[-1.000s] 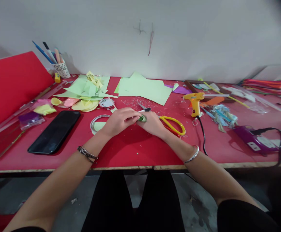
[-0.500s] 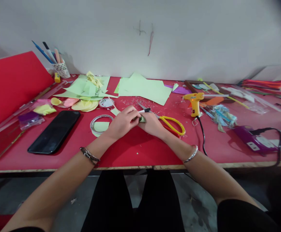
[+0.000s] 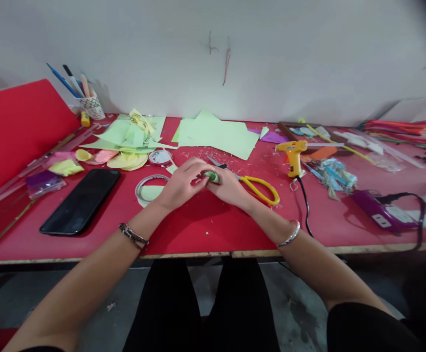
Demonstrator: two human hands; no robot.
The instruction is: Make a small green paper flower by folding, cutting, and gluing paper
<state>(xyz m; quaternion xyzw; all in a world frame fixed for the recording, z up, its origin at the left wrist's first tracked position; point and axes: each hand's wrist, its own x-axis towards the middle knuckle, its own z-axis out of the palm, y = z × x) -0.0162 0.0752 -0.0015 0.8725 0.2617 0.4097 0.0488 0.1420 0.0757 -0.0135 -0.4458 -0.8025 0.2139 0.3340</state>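
Note:
My left hand (image 3: 182, 184) and my right hand (image 3: 230, 187) meet over the middle of the red table. Between them is a small rolled piece of light green paper (image 3: 213, 177), with both hands closed around it. A black pen end (image 3: 222, 166) shows just above my right hand; the rest of the pen is hidden. Scissors with yellow handles (image 3: 262, 189) lie beside my right hand, blades partly behind it. Near my left wrist a roll of tape (image 3: 138, 188) rests on a green paper piece (image 3: 152, 192).
A black phone (image 3: 81, 201) lies left. Green sheets (image 3: 218, 134) and yellow paper cutouts (image 3: 128, 160) lie at the back. On the right stand a yellow glue gun (image 3: 294, 159) with a black cord and a purple power box (image 3: 379, 210). A pen cup (image 3: 92, 105) stands back left.
The green roll shows more between my hands, and less of the pen is visible. My left fingers have shifted slightly. The view has moved a little.

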